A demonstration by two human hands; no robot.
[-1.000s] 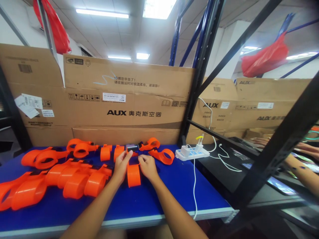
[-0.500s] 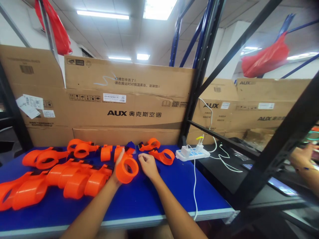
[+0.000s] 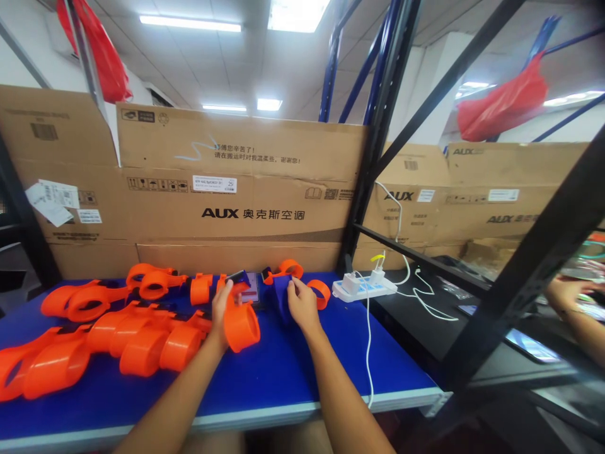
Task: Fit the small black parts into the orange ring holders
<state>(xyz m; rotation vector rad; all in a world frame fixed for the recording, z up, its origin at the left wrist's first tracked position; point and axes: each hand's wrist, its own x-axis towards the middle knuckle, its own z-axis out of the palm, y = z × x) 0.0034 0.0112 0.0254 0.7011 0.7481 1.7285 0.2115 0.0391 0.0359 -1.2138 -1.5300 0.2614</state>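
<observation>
My left hand (image 3: 220,309) is wrapped round an orange plastic tape dispenser (image 3: 242,328), its wide ring facing me. At the dispenser's far end shows a dark, shiny flat piece with some blue on it. To the right, my right hand (image 3: 302,302) pinches a dark blue, sheet-like piece (image 3: 282,299), which hangs down beside the fingers, apart from the dispenser. What the piece is made of I cannot make out. A flat device with a pale screen (image 3: 251,289) lies between the hands, partly hidden.
Several more orange dispensers (image 3: 142,343) lie in rows on the left of the blue table (image 3: 265,378); others (image 3: 319,293) lie behind my right hand. A white power strip (image 3: 363,288) with cables is at the right. Cardboard (image 3: 255,214) stands behind. A co-worker's hand (image 3: 564,293) is far right.
My right hand has moved to the right and now has the dark blue piece in it. My left hand has tilted the dispenser. The pale screen has come into view between them.
</observation>
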